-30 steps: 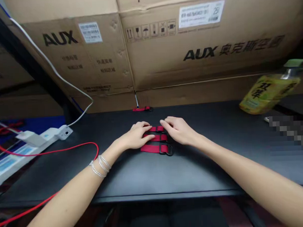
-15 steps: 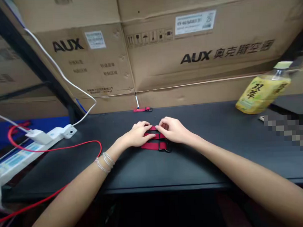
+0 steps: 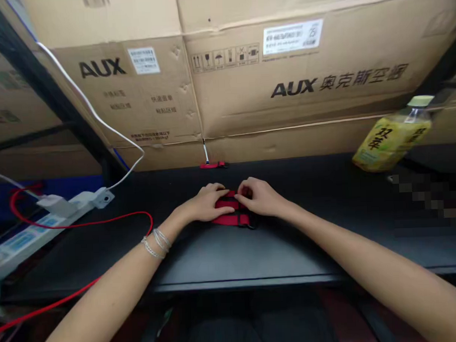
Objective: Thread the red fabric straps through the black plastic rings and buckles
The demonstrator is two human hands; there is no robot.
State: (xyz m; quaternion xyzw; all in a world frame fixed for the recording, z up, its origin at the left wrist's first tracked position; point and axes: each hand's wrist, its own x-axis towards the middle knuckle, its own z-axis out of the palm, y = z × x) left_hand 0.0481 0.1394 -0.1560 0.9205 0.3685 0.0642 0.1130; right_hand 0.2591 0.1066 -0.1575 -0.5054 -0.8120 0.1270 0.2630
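A folded red webbing strap (image 3: pixel 231 219) with black buckles lies in the middle of the black table (image 3: pixel 253 250). My left hand (image 3: pixel 202 204) rests on its left end, fingers curled down onto the strap. My right hand (image 3: pixel 261 197) covers its right end, fingertips pinching the red strap near the top. The two hands almost touch above the strap. Bracelets circle my left wrist.
Large AUX cardboard boxes (image 3: pixel 284 74) stand along the table's back edge. A small red strap piece (image 3: pixel 212 165) lies at their foot. A yellow-green bottle (image 3: pixel 393 135) leans at the right. A white power strip (image 3: pixel 46 217) with white and red cables (image 3: pixel 102 223) lies on the left.
My hands have drawn closer together over the strap, and less of the red strap shows between them. The view has shifted slightly.
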